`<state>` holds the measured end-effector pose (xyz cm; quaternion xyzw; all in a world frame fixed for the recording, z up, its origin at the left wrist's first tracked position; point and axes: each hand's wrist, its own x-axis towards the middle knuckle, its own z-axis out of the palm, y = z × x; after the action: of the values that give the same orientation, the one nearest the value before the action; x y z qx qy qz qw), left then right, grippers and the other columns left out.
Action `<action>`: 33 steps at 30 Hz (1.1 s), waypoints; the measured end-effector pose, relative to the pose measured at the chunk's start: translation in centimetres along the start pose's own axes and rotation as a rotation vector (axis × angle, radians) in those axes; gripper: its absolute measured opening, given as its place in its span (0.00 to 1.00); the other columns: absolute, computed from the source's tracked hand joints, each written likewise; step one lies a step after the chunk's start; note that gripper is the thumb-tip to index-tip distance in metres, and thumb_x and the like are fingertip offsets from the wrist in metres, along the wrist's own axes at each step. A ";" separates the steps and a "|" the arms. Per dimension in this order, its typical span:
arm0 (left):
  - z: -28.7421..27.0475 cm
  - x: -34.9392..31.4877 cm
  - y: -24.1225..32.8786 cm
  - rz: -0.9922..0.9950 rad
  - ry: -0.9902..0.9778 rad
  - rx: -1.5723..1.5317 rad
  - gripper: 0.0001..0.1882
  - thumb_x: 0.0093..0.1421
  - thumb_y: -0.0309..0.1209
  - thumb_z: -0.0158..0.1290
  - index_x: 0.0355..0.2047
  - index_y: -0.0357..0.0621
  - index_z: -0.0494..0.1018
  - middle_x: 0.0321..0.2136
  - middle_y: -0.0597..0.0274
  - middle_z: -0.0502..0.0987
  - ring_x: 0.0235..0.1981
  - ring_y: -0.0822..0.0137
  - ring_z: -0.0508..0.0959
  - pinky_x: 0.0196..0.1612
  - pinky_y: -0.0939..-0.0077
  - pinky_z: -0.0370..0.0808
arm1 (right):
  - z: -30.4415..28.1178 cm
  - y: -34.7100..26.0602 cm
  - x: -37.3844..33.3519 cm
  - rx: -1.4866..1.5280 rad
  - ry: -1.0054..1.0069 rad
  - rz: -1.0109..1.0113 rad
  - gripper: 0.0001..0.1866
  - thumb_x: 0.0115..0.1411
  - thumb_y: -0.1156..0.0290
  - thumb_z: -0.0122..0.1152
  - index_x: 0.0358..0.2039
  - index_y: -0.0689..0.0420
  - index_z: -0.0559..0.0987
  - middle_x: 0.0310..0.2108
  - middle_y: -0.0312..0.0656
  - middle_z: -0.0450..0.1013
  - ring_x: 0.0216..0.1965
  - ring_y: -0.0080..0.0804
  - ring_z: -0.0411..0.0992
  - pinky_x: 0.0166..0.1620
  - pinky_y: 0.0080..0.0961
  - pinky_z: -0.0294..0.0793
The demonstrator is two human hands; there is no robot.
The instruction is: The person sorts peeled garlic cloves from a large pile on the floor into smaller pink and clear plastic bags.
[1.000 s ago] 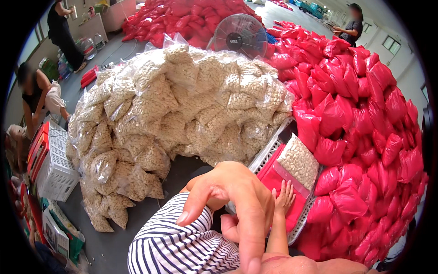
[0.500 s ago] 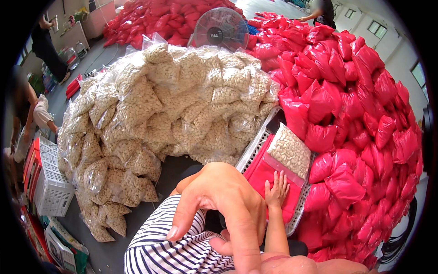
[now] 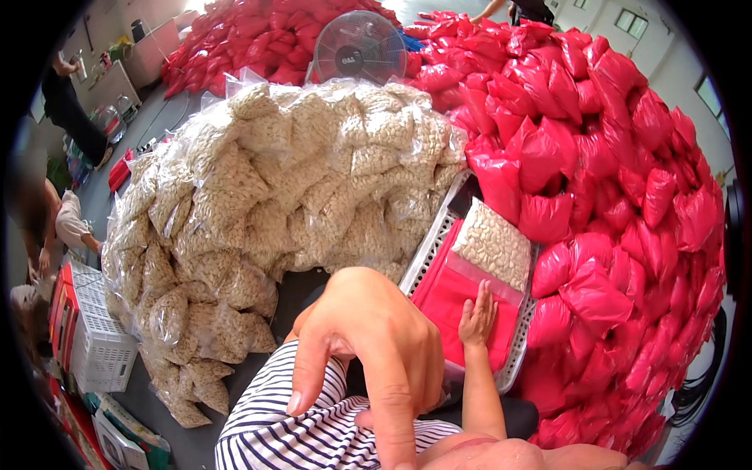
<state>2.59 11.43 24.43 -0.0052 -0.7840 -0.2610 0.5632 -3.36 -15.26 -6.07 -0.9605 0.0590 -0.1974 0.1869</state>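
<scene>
We are resting our right hand [image 3: 478,315], open and flat, on red plastic bags [image 3: 442,294] in a white crate [image 3: 421,265]. The clear bag [image 3: 493,244] of pale bean-like pieces is lying just beyond its fingertips. Our left hand [image 3: 380,333] is bending toward the lens; we cannot tell whether it is gripping anything. We are judging the clear bag moderately heavy, pliable and slick, best supported underneath at both sides. The fan [image 3: 359,48] is carrying a hub mark; we are seeing no legible label on the clear bag.

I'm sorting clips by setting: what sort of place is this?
Probably a packing workshop or warehouse: there is a large heap of clear bags filled with small pale pieces, big piles of plump red bags, and a white crate with flat red sheets.
</scene>
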 end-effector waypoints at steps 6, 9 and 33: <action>0.4 1.2 0.6 -0.215 -0.035 0.150 0.28 0.66 0.48 0.41 0.50 0.34 0.72 0.25 0.59 0.72 0.23 0.62 0.72 0.26 0.69 0.69 | -0.9 2.1 -0.4 0.280 0.230 0.096 0.19 0.62 0.66 0.48 0.52 0.59 0.72 0.47 0.51 0.71 0.50 0.48 0.68 0.53 0.41 0.64; 3.0 1.3 1.5 -0.291 -0.062 0.236 0.29 0.65 0.48 0.44 0.51 0.32 0.70 0.25 0.58 0.72 0.24 0.61 0.72 0.26 0.68 0.69 | -0.9 1.1 0.3 0.073 0.123 0.049 0.12 0.59 0.70 0.52 0.41 0.55 0.79 0.35 0.41 0.76 0.39 0.42 0.73 0.47 0.41 0.67; 35.4 -40.2 3.9 -1.312 2.301 0.981 0.11 0.55 0.34 0.57 0.31 0.37 0.77 0.20 0.62 0.78 0.19 0.73 0.75 0.22 0.77 0.71 | -2.2 -3.6 -5.5 -0.268 -0.392 -0.075 0.29 0.63 0.54 0.47 0.63 0.49 0.60 0.67 0.43 0.50 0.68 0.41 0.47 0.65 0.51 0.47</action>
<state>-12.70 41.00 -17.77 0.7617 0.2375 -0.0349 0.6018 -9.13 -11.62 -4.77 -0.9982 0.0113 -0.0042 0.0580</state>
